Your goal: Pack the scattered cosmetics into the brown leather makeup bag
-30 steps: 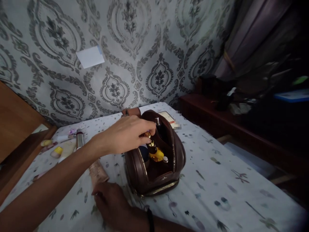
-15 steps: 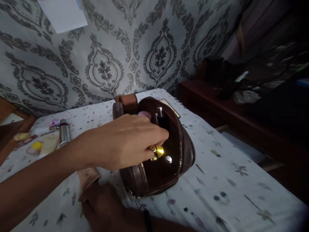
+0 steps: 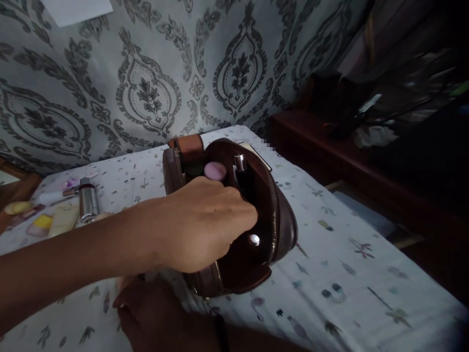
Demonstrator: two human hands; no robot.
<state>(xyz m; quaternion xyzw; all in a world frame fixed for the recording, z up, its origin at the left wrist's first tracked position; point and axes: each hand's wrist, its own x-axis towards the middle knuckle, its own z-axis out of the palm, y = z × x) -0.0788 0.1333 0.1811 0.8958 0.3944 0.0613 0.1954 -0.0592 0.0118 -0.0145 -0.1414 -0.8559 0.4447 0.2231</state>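
Brown bag (image 3: pixel 285 230) on patterned cloth (image 3: pixel 366 308), mouth unzipped, leaving room for a hand | nearest: right hand (image 3: pixel 148 309), curled beside it, grip too shadowed to tell | left hand (image 3: pixel 205 226), over and into the mouth, fingertips hidden, grip cannot be told | beyond: pink rounded item (image 3: pixel 215 171), silver-capped item (image 3: pixel 240 163), apparently propped upright by the wall
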